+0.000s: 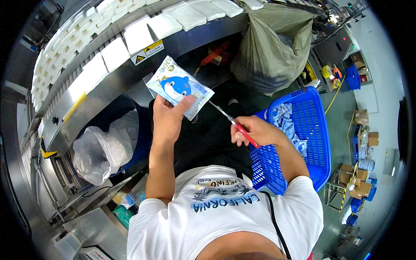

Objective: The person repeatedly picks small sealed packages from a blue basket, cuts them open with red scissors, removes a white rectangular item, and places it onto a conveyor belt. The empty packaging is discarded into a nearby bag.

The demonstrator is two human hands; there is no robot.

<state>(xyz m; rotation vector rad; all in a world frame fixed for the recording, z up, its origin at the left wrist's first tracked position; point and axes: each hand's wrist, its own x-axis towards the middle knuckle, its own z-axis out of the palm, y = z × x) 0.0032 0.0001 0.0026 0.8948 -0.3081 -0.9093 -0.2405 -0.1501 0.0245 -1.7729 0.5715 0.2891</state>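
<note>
My left hand (169, 117) is closed on a soft tissue pack (175, 84), white and pale blue with a blue cartoon whale, thumb across its front. The pack is tilted, above my lap and in front of the machine's edge. In my right hand (256, 129) is a pair of scissors (222, 112) with red handles, fingers wrapped round them. The blades point up and left, and their tips are at the pack's lower right edge; whether they cut into it I cannot tell.
A blue plastic basket (324, 134) with crumpled blue-and-white wrappers (284, 119) stands at my right. Ahead, stacks of white tissues (188, 16) line a steel conveyor. A large green-grey sack (271, 47) hangs at its right; a white-bag-lined bin (102, 149) stands left.
</note>
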